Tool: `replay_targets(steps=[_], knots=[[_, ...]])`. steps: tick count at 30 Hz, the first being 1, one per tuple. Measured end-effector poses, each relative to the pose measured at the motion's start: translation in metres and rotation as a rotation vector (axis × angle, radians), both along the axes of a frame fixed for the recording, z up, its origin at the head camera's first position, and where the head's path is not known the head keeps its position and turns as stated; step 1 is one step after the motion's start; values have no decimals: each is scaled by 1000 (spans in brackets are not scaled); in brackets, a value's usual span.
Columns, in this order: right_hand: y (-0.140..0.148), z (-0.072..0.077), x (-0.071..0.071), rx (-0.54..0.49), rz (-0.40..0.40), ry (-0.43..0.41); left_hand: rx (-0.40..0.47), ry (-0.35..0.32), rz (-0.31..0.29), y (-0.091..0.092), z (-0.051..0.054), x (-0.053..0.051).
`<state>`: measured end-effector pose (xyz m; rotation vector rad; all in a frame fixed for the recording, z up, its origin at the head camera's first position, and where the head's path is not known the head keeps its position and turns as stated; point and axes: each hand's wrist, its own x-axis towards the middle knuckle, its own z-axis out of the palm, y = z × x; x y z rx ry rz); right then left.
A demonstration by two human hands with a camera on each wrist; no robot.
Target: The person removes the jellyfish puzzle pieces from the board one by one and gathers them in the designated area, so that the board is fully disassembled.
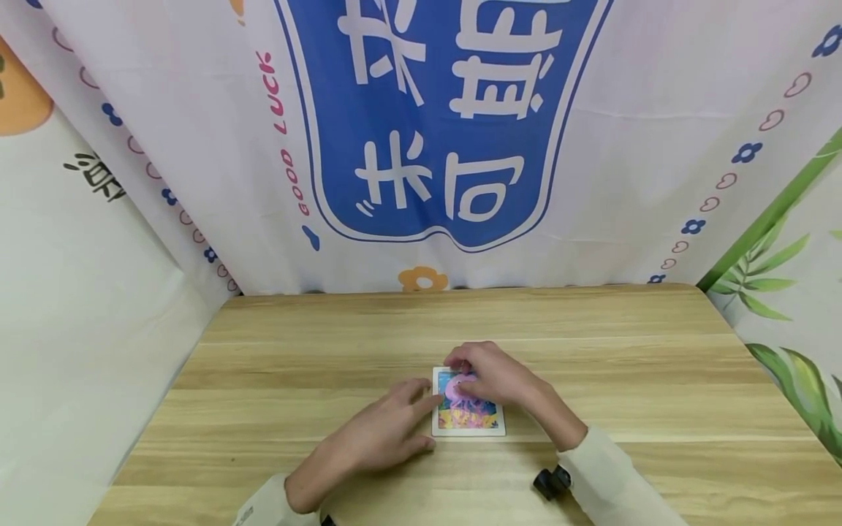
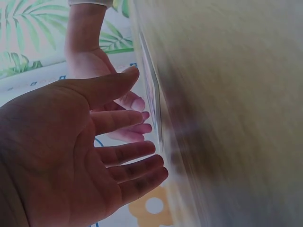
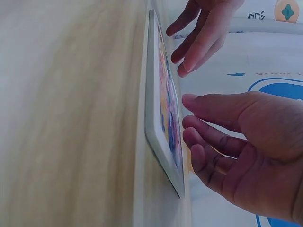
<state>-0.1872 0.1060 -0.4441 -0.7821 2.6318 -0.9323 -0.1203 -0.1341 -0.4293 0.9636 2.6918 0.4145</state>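
A small, flat, white-bordered picture board (image 1: 468, 420) lies on the wooden table, showing a pink sea creature, perhaps a jellyfish or octopus, over yellow and pink shapes. At its left edge is my left hand (image 1: 388, 431), fingers spread and loosely bent, holding nothing. The left wrist view also has that hand (image 2: 90, 146) with its palm bare. Over the board's upper right part hovers my right hand (image 1: 496, 374), thumb and fingers bent towards the picture. In the right wrist view the right hand's fingertips (image 3: 199, 153) are close to the picture board (image 3: 165, 109); whether they touch it I cannot tell.
The wooden table (image 1: 316, 351) reaches back to a white printed curtain (image 1: 217, 146) with a large blue emblem. More patterned cloth (image 1: 789, 292) with green leaves hangs on the right. A black device (image 1: 551, 483) sits by the right sleeve.
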Motion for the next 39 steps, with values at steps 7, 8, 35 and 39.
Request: replay_targets(steps=[7,8,35,39], knots=[[-3,-1,-1,26,-5,-3,-24,58,-4,8,-2,-3],[-3,-1,-1,26,-2,-3,-29,78,-10,10,-3,-4],[-11,-1,-4,-7,-6,33,53,155,37,18,-10,-8],[-12,-1,-5,-29,-5,5,57,130,23,14,-10,-10]])
